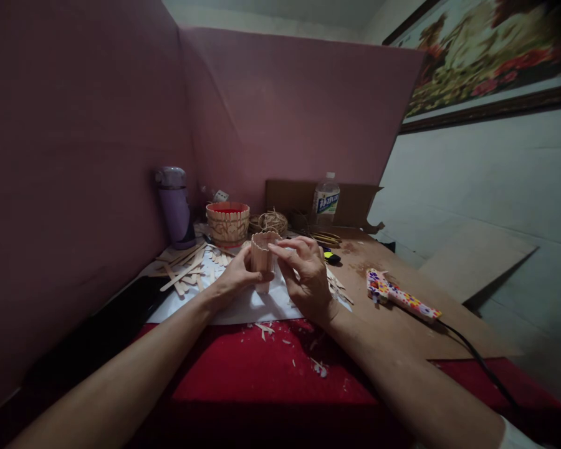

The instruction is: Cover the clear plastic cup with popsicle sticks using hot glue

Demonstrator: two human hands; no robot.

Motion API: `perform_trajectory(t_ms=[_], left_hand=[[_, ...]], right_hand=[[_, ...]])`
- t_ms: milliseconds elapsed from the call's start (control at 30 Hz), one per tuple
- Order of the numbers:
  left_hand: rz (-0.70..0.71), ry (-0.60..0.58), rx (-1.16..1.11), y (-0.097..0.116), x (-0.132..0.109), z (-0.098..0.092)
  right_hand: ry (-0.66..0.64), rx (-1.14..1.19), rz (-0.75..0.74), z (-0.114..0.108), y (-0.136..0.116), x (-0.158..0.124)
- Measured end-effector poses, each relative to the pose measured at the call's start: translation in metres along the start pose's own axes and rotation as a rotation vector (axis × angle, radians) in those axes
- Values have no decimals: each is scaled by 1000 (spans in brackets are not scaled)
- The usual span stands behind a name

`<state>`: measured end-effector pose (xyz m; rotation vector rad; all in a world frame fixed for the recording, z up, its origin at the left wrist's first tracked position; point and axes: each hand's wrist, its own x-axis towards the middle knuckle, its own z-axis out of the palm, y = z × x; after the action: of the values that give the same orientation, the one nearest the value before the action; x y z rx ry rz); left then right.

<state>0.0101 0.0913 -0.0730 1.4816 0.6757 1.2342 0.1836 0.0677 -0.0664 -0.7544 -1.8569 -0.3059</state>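
Note:
A small cup made of upright wooden craft sticks [262, 257] stands between my hands above the white paper, its scalloped rim facing up. My left hand [241, 272] is wrapped round its left side and lower part, with the thumb across the front. At the right of the rim, my right hand [303, 268] has its fingertips drawn together, touching or almost touching the cup wall. Whatever lies between those fingertips is too small to make out. Loose craft sticks [182, 272] are scattered on the paper to the left.
Behind stand a stick-covered basket with a red inside [228, 226], a twine bundle [272, 221], a purple bottle [175, 209] and a clear labelled bottle [326, 202]. A flowered glue gun [402, 296] with a black cord lies right on brown board [364, 312]. Scraps litter the red cloth [243, 368].

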Motion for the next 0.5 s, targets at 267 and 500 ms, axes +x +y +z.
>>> perform_trajectory(t_ms=[267,500], left_hand=[[-36,64,31,3,-2,1],[-39,76,13,4,-2,4]], right_hand=[[-17,-57,-34,-1,0,1],[4,-44,-7,0,-1,0]])
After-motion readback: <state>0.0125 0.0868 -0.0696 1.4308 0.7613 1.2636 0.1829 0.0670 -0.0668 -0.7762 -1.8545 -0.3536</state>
